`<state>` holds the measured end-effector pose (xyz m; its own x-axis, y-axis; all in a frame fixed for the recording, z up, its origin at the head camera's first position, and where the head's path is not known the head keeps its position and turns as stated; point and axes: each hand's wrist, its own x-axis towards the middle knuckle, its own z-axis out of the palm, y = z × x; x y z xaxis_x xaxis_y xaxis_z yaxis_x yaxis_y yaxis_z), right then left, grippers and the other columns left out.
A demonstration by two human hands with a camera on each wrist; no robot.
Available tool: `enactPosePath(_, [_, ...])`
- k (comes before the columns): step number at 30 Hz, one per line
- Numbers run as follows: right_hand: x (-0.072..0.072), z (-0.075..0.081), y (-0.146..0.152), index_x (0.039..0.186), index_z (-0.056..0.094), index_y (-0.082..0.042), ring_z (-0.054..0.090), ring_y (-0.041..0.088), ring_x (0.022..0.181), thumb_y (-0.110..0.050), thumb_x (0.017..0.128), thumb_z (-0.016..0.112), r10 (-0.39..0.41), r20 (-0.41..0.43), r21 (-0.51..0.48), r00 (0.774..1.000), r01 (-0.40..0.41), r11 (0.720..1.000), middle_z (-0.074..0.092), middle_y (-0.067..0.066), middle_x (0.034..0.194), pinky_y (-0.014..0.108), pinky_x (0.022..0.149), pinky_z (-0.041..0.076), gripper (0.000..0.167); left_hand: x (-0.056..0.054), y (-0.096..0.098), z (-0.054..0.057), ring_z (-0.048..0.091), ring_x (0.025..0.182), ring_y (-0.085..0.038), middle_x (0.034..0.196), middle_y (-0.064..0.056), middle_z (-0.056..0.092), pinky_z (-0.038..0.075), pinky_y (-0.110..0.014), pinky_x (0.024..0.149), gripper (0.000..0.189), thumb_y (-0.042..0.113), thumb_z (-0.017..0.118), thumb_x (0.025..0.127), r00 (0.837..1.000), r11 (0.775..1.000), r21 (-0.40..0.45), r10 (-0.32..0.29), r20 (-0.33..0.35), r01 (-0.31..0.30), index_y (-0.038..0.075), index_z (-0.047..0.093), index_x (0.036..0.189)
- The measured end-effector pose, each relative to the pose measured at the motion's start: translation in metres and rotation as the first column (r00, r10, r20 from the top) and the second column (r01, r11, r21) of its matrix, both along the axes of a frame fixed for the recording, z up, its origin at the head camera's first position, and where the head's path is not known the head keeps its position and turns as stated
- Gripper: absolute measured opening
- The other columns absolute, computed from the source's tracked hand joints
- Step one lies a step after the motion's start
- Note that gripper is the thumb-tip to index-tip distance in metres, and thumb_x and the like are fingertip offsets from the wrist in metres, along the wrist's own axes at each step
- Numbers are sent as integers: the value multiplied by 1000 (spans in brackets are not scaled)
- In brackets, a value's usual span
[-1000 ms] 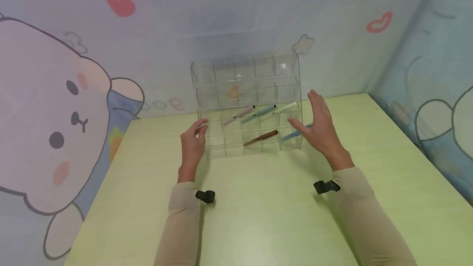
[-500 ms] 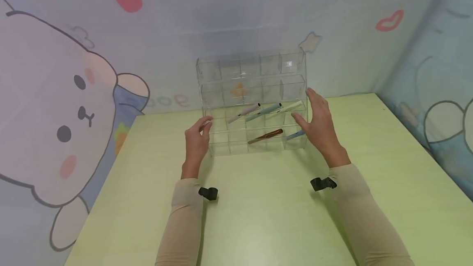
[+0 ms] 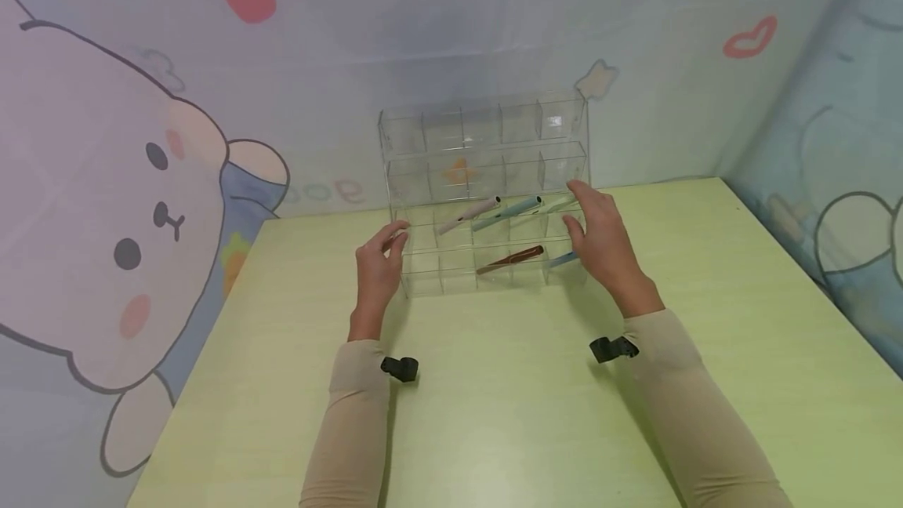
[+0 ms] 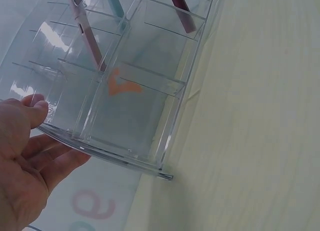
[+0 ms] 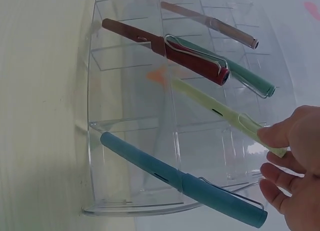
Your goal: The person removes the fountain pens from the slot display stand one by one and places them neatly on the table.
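Note:
A clear acrylic rack (image 3: pixel 483 151) with stepped rows of compartments stands against the back cloth. My left hand (image 3: pixel 378 265) grips its left side panel, thumb inside and fingers outside. At the right side, my right hand (image 3: pixel 608 245) pinches the cap end of a light green fountain pen (image 5: pixel 215 107) between thumb and index finger; the pen lies slanted in the second row from the bottom. A pink pen (image 3: pixel 469 215) and a green-teal pen (image 3: pixel 508 212) lean in that same row. Below are a dark red-brown pen (image 3: pixel 511 259) and a blue pen (image 5: pixel 150 163).
The rack stands at the back of a pale yellow-green table (image 3: pixel 487 398). Behind it hangs a printed cloth (image 3: pixel 324 77) with a cartoon bear and hearts. A small black camera (image 3: pixel 400 368) sits at the left wrist, another black camera (image 3: pixel 612 349) at the right.
My right hand has moved left, its fingers coming together onto the light green pen's end. The left hand keeps its grip on the rack, and the head view has shifted slightly.

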<state>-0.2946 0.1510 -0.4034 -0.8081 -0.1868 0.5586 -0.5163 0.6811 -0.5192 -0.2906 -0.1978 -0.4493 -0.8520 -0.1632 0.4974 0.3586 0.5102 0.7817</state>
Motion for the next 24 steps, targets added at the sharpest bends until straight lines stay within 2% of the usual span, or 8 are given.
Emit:
enactPosePath(3, [-1, -1, -2, 141, 48, 7, 46, 44, 127, 2, 98, 61, -18, -47, 8, 999, 19, 1000, 49, 25, 143, 55, 105, 39, 45, 0, 0, 0, 69, 107, -31, 124, -12, 69, 54, -48, 89, 21, 13, 64, 100, 1000, 1000, 3, -9, -10, 9, 8, 73, 118])
enactPosePath(6, [-1, -1, -3, 137, 52, 6, 48, 44, 125, 2, 97, 62, -46, -57, 6, 997, 47, 999, 52, 25, 140, 55, 103, 41, 41, 0, 0, -1, 69, 107, -31, 124, -12, 69, 55, -47, 86, 21, 12, 64, 100, 1000, 1000, 6, -11, -20, 11, 7, 73, 118])
enactPosePath(14, [-3, -3, -6, 134, 59, 2, 57, 44, 104, 0, 98, 62, -116, -67, -26, 991, 114, 993, 64, 26, 119, 58, 85, 48, 36, -2, 0, 0, 69, 108, -30, 124, -11, 69, 55, -45, 84, 21, 12, 64, 100, 1000, 1000, 17, -17, -26, 18, 8, 73, 118])
enactPosePath(19, [-4, -4, -8, 129, 62, 3, 60, 42, 97, -2, 97, 64, -129, -88, -88, 988, 121, 989, 67, 26, 110, 57, 80, 48, 33, -3, -1, -2, 69, 108, -30, 123, -12, 69, 56, -44, 80, 21, 12, 64, 100, 1000, 1000, 12, -10, -23, 11, 7, 73, 118])
enactPosePath(24, [-7, -5, -9, 122, 66, 4, 64, 39, 91, -2, 96, 66, -155, -155, -176, 976, 127, 976, 69, 24, 107, 52, 74, 49, 27, -1, -1, -1, 69, 108, -29, 126, -11, 68, 56, -41, 78, 21, 13, 63, 100, 1000, 1000, 9, -11, -8, 11, 10, 73, 118])
